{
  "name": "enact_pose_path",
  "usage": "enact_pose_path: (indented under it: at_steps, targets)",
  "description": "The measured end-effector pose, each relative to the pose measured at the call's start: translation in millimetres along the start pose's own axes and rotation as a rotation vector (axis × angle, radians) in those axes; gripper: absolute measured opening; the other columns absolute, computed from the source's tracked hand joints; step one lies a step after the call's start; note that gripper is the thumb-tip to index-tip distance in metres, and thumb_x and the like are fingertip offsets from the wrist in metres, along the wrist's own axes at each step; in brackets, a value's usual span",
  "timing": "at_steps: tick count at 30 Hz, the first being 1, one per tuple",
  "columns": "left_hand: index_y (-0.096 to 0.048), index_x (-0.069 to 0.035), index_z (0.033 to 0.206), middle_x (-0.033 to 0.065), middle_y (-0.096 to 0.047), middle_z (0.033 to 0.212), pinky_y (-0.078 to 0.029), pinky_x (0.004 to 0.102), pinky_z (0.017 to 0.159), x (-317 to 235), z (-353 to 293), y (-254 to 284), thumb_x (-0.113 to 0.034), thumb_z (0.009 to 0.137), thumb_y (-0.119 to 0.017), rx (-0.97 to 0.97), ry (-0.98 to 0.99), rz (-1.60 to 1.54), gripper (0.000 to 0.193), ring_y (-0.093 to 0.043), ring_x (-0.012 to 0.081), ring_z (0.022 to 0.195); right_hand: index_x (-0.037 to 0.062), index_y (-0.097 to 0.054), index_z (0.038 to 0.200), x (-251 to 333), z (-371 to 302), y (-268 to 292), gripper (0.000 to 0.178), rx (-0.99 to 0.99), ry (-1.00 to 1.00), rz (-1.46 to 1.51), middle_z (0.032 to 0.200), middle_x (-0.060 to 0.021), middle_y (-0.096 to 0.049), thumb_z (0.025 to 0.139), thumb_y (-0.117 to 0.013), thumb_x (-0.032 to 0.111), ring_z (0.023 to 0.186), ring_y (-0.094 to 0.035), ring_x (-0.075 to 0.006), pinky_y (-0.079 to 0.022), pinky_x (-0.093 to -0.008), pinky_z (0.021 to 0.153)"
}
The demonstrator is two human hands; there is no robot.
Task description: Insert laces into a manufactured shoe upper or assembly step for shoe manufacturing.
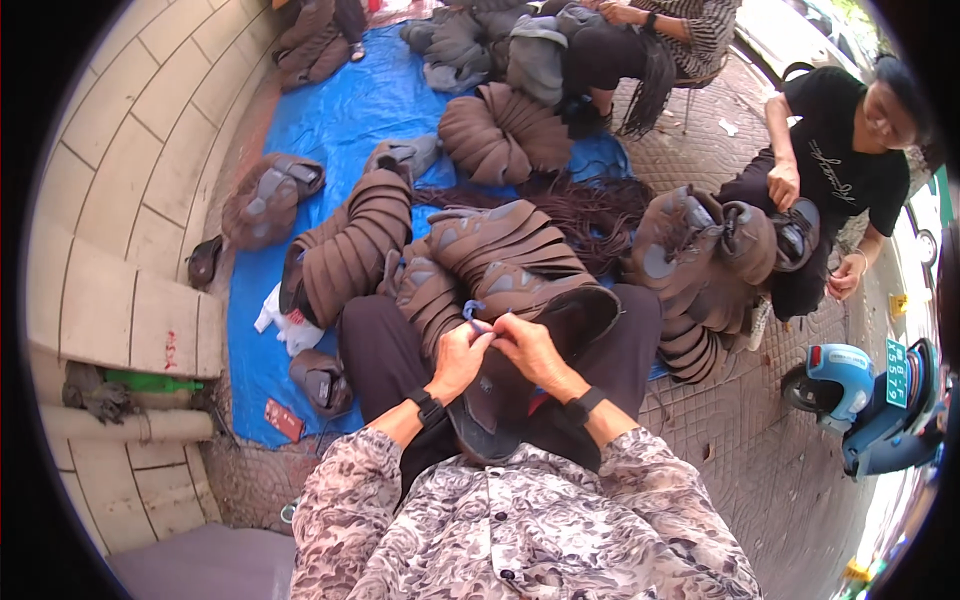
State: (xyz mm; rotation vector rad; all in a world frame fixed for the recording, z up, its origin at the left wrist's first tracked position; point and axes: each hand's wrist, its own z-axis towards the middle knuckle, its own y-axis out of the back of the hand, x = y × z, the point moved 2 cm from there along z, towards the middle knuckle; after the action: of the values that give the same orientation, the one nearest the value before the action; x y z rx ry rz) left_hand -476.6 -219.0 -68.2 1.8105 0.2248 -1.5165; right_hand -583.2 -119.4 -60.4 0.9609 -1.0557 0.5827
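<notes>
My left hand (460,358) and my right hand (532,350) meet above my lap, fingertips pinched together. A small bluish strip (473,311) sticks up at their fingertips; it is too small to tell its exact kind. Below the hands, a dark brown shoe upper (486,405) lies in my lap, partly covered by them. Just beyond my hands, a nested stack of brown shoe uppers (500,250) with grey patches rests near my knees. Its near end shows a dark opening.
More stacked uppers (357,235) lie on a blue tarp (315,130), beside a heap of dark brown laces (560,215). At right, a person in black (845,150) handles a shoe upper. A blue scooter (860,400) stands at right, a tiled wall (110,230) at left.
</notes>
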Motion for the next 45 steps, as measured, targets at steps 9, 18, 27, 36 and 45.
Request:
enact_pose_path:
  at_steps: [9, 18, 27, 36, 45]
  targets:
    - [-0.050, 0.000, 0.094, 0.0120, -0.065, 0.082, -0.048, 0.0282, 0.070, 10, 3, 2, -0.009, 0.073, -0.066, 0.024, 0.112, -0.166, 0.029, -0.063, 0.0174, 0.078, 0.0014, -0.059, 0.084, -8, 4, -4, 0.011, -0.071, 0.089, -0.110, 0.076, -0.0152, -0.059, 0.074, -0.063, 0.003, 0.070, -0.060, -0.0305, -0.048, -0.0328, 0.061]
    - [-0.050, -0.001, 0.089, 0.0095, -0.065, 0.078, -0.049, 0.0240, 0.064, 6, 9, -1, 0.003, 0.071, -0.063, -0.027, 0.225, -0.175, 0.024, -0.062, 0.0116, 0.076, 0.0035, -0.058, 0.084, -7, 4, -6, 0.010, -0.143, 0.153, -0.205, 0.071, -0.0141, -0.057, 0.075, -0.061, 0.003, 0.066, -0.058, -0.0308, -0.047, -0.0354, 0.057]
    - [-0.051, -0.001, 0.084, 0.0101, -0.065, 0.075, -0.050, 0.0269, 0.064, 10, 5, -2, 0.001, 0.067, -0.064, -0.120, 0.180, -0.095, 0.022, -0.064, 0.0154, 0.073, 0.0065, -0.054, 0.083, -7, -3, -13, 0.008, -0.028, 0.196, -0.492, 0.072, -0.0107, -0.051, 0.076, -0.057, 0.007, 0.063, -0.057, -0.0306, -0.046, -0.0396, 0.053]
    - [-0.051, -0.001, 0.085, 0.0085, -0.065, 0.077, -0.050, 0.0240, 0.065, 8, 5, -1, 0.003, 0.069, -0.063, -0.139, 0.171, -0.128, 0.021, -0.063, 0.0111, 0.074, 0.0090, -0.057, 0.084, 3, -2, -25, 0.010, -0.140, 0.034, -0.549, 0.073, -0.0089, -0.054, 0.076, -0.058, 0.014, 0.065, -0.058, -0.0299, -0.046, -0.0398, 0.055]
    - [-0.054, -0.006, 0.079, 0.0114, -0.060, 0.067, -0.047, 0.0303, 0.058, 7, 1, 4, -0.004, 0.068, -0.066, -0.205, 0.039, 0.121, 0.017, -0.060, 0.0162, 0.061, 0.0085, -0.057, 0.074, -10, -4, -43, 0.008, -0.256, -0.122, -0.467, 0.071, -0.0127, -0.057, 0.072, -0.055, 0.016, 0.066, -0.058, -0.0327, -0.046, -0.0433, 0.056]
